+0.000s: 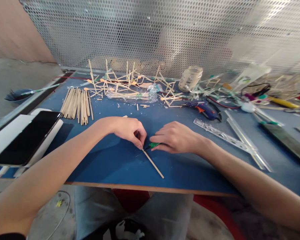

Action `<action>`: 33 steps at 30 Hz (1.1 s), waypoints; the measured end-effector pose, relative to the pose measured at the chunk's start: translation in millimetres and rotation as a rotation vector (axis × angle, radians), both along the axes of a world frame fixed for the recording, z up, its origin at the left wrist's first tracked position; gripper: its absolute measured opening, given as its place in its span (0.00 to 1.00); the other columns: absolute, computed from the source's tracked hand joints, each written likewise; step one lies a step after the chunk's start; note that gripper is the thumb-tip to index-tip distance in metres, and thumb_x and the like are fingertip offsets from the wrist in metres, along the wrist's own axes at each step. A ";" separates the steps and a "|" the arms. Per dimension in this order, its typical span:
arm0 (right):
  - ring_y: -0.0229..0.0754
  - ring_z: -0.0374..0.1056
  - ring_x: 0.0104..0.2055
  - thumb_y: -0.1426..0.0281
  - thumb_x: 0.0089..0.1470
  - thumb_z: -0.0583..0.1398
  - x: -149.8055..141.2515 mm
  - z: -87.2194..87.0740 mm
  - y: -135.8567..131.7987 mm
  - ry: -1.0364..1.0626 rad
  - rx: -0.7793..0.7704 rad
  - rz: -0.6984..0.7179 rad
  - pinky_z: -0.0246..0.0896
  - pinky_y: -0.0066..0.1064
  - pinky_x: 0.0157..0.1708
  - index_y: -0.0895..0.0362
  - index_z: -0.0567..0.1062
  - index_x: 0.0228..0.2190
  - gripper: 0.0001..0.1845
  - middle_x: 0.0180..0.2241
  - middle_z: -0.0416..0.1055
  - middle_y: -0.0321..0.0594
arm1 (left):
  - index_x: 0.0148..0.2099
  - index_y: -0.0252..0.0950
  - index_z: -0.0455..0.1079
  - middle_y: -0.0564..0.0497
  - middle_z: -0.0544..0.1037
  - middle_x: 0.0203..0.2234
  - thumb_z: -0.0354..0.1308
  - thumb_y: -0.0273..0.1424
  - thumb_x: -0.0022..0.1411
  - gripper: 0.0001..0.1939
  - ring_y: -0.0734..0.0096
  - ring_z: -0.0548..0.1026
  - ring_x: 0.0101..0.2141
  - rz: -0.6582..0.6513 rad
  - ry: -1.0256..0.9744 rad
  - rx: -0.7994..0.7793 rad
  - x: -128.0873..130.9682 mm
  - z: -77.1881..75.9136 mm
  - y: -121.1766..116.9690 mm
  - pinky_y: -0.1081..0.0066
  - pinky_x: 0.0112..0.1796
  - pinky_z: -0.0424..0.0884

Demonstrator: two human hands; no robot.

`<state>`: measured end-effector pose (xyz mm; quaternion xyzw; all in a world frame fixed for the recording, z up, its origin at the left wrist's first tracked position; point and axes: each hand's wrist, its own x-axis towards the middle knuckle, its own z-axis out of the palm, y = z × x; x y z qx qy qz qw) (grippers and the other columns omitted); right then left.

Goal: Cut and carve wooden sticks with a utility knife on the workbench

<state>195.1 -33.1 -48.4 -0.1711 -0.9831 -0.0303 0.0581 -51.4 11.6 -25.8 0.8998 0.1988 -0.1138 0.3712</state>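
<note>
Your left hand [131, 131] has its grip closed in a pinch, thumb against fingers, on the upper end of the wooden stick [153, 164]. The stick lies in front of you at the middle of the bench [110, 168], slanting down and to the right toward the near edge. Your right hand [173, 137] has its grip closed around the green tool [154, 145]. The tool's dark tip points left, beside the pinched end; whether it touches the stick cannot be told.

Left of your left hand, locate the pile of loose sticks [77, 105] and, nearer you, the phone [27, 136]. Beyond both hands stand the stick assemblies [128, 78]. To the right, locate the glass jar [190, 79], the blue glue gun [207, 110] and the clear ruler [221, 134].
</note>
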 end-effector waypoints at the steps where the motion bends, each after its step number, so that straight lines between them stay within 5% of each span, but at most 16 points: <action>1: 0.37 0.66 0.27 0.54 0.69 0.50 -0.3 -0.2 0.0 -0.001 -0.005 0.006 0.44 0.33 0.28 0.54 0.74 0.37 0.21 0.26 0.73 0.34 | 0.38 0.42 0.81 0.57 0.82 0.31 0.64 0.39 0.60 0.08 0.78 0.73 0.28 0.000 0.000 0.002 0.0 0.2 -0.1 0.78 0.30 0.62; 33: 0.38 0.66 0.28 0.54 0.69 0.50 1.1 0.6 3.2 -0.004 -0.028 0.008 0.44 0.32 0.29 0.54 0.75 0.38 0.21 0.26 0.73 0.36 | 0.38 0.42 0.80 0.56 0.82 0.31 0.64 0.38 0.61 0.08 0.78 0.73 0.29 -0.008 -0.002 0.000 0.1 -0.4 -0.4 0.78 0.30 0.62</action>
